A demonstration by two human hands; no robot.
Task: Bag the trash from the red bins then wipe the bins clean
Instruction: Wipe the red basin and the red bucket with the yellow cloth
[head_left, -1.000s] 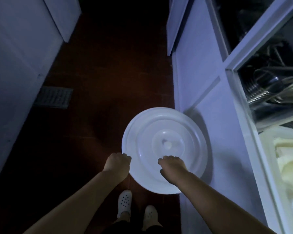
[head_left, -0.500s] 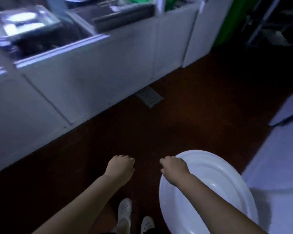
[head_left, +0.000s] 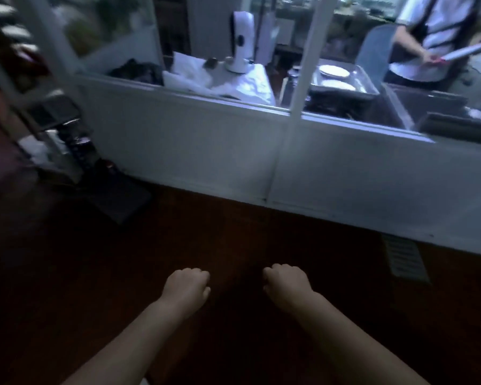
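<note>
No red bin or trash bag shows in the head view. My left hand (head_left: 186,286) and my right hand (head_left: 286,283) are stretched out side by side above the dark red-brown floor (head_left: 233,245). Both have their fingers curled under into loose fists. Nothing is visible in either hand. A gap of bare floor lies between them.
A white half wall (head_left: 233,151) with a counter runs across ahead, bearing a white appliance (head_left: 240,41) and a metal tray of plates (head_left: 336,79). Another person (head_left: 439,37) stands behind it at top right. A floor grate (head_left: 404,258) lies right, cluttered dark shelving (head_left: 56,129) left.
The view has swung left, away from the round white lid, which has left the frame. Both hands came off the lid and stay curled in front of me.
</note>
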